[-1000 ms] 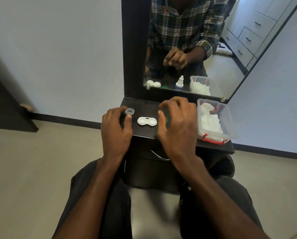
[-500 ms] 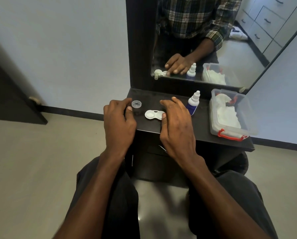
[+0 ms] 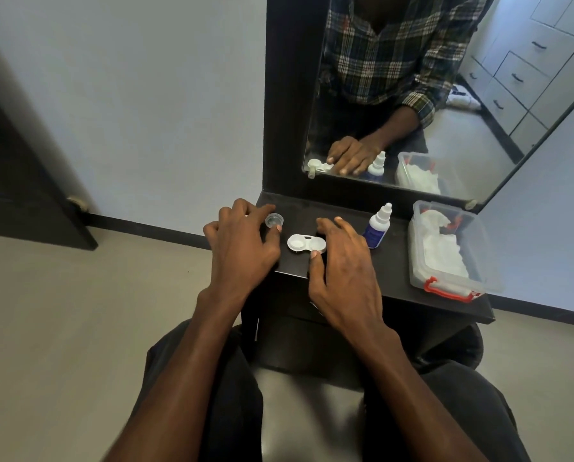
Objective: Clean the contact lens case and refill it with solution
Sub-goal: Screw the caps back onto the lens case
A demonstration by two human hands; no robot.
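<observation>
A white contact lens case [image 3: 301, 243] lies open on the dark vanity shelf [image 3: 395, 281], its left well uncovered. My right hand [image 3: 342, 265] holds the case's right end, thumb at the near side and index finger curled round the far side. A small clear round cap [image 3: 273, 220] sits just left of the case. My left hand [image 3: 242, 248] pinches this cap between thumb tip and index finger. A white dropper bottle of solution [image 3: 377, 225] with a blue label stands upright just right of my right hand.
A clear plastic box [image 3: 419, 261] with red latches holds white tissues at the shelf's right end. A dark-framed mirror [image 3: 479, 155] rises behind the shelf. My knees are under the shelf's front edge; pale floor lies to the left.
My right hand has slid left off the bottle area and settled on the case's right end, uncovering the bottle. My left hand has stayed at the clear cap.
</observation>
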